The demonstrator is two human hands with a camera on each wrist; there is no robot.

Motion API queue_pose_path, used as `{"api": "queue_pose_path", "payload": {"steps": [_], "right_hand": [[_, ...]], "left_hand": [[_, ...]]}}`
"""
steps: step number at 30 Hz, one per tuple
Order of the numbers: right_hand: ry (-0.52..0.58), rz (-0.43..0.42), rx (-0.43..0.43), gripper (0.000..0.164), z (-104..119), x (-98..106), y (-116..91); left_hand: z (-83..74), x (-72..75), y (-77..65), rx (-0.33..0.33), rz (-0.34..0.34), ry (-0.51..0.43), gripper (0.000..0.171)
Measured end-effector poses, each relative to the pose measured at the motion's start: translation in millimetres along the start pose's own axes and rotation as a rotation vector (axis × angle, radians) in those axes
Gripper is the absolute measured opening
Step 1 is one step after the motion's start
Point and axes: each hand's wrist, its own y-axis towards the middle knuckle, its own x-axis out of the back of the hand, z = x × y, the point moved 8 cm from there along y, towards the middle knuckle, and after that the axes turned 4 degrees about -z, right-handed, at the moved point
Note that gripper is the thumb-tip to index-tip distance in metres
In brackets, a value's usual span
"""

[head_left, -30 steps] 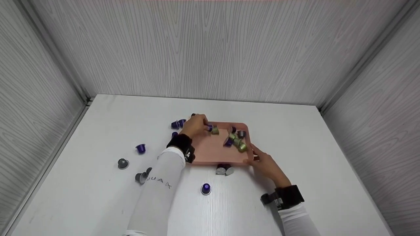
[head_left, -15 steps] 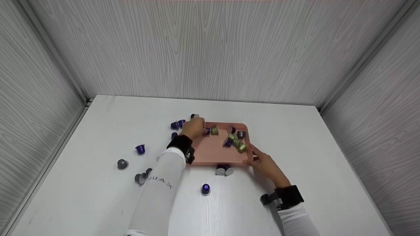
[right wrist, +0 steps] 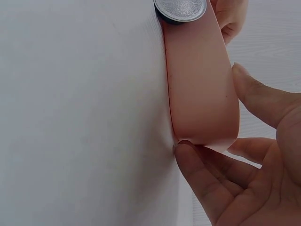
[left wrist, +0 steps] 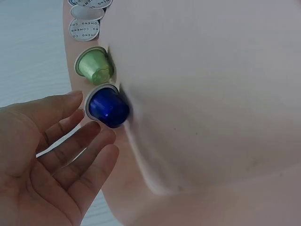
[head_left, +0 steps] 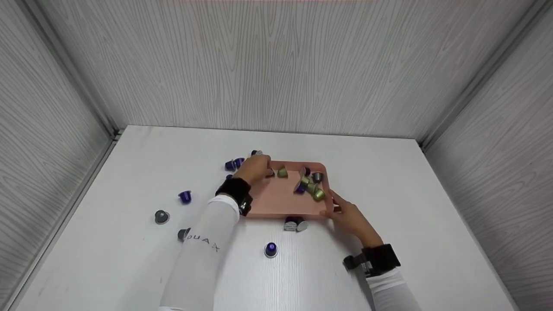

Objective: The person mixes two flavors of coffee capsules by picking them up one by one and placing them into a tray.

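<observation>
A shallow pink tray lies on the white table with several coffee capsules inside. My left hand reaches over its far left corner. In the left wrist view, the thumb and fingers are spread beside a blue capsule inside the tray wall, with the thumb tip close to its rim. Beyond that one lies a green capsule. At the tray's near right corner, my right hand holds the edge. The right wrist view has its thumb on the rim and a fingertip low at the corner.
Dark capsules lie against the tray's near side, and a purple capsule stands closer to me. Left of the tray are blue capsules, another blue capsule and a grey capsule. Grey panels wall the table.
My left hand has shifted slightly nearer with the blue capsule, and its fingers are now spread apart from it. The capsule lies beside the green one. My right hand has stayed on the tray.
</observation>
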Motion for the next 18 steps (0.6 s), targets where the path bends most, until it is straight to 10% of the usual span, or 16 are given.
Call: {"api": "queue_pose_path", "payload": {"steps": [7, 18], "right_hand": [[-0.004, -0.004, 0.012, 0.085, 0, 0, -1], [0.001, -0.007, -0.001, 0.084, 2, 2, 0]], "left_hand": [[-11.1, 5.9, -4.2, -0.053, 0.005, 0.013, 0.036], [-24.5, 6.3, -17.7, -0.151, 0.03, 0.077, 0.025]]}}
